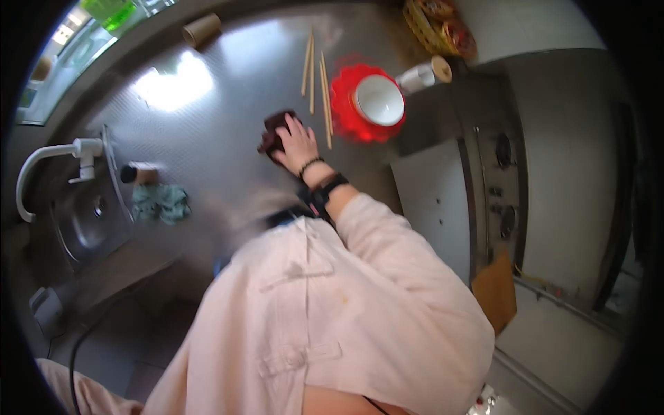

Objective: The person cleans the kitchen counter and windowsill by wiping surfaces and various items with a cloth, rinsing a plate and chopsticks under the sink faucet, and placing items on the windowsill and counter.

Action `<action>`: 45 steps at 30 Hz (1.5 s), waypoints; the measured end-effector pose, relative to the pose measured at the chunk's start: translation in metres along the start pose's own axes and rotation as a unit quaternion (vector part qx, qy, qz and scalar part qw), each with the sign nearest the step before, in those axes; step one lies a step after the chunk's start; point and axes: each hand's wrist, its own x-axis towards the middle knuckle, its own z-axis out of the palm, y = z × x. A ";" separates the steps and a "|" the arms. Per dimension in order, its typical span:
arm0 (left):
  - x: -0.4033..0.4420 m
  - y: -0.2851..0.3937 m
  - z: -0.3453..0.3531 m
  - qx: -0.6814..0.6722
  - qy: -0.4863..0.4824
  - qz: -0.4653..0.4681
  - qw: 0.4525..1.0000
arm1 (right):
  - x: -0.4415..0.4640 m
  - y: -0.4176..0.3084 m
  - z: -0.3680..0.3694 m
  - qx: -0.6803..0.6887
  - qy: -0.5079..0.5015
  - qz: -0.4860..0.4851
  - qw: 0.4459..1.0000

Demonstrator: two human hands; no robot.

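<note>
My right hand (297, 143) reaches over the steel counter (228, 111) and holds a bunched dark red cloth (274, 131) against it, with its fingers over the cloth. Several wooden chopsticks (312, 76) lie just beyond and to the right of the hand. Beside them, a white bowl (380, 99) stands on a red scalloped dish (348, 83). My left hand does not show.
A sink (90, 214) with a white faucet (52, 150) is at the left, near a green cloth (160, 203) and a dark-capped container (140, 173). A brown cup (201, 31) lies far back. A yellow basket (430, 29) and a white cylinder (417, 79) are right.
</note>
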 end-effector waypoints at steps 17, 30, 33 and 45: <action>0.136 0.039 0.012 -0.317 0.191 -0.057 0.927 | -0.012 0.016 0.017 0.037 0.150 -0.073 0.985; 0.113 -0.279 0.214 -0.075 0.041 -0.495 0.864 | -0.007 0.012 0.013 -0.005 0.112 -0.022 0.993; 0.127 -0.288 0.221 -0.076 -0.016 -0.434 0.898 | -0.009 0.014 0.018 -0.002 0.095 -0.014 0.995; 0.168 -0.213 0.294 0.397 -0.269 0.086 0.873 | -0.010 0.017 0.015 -0.001 0.065 -0.025 0.998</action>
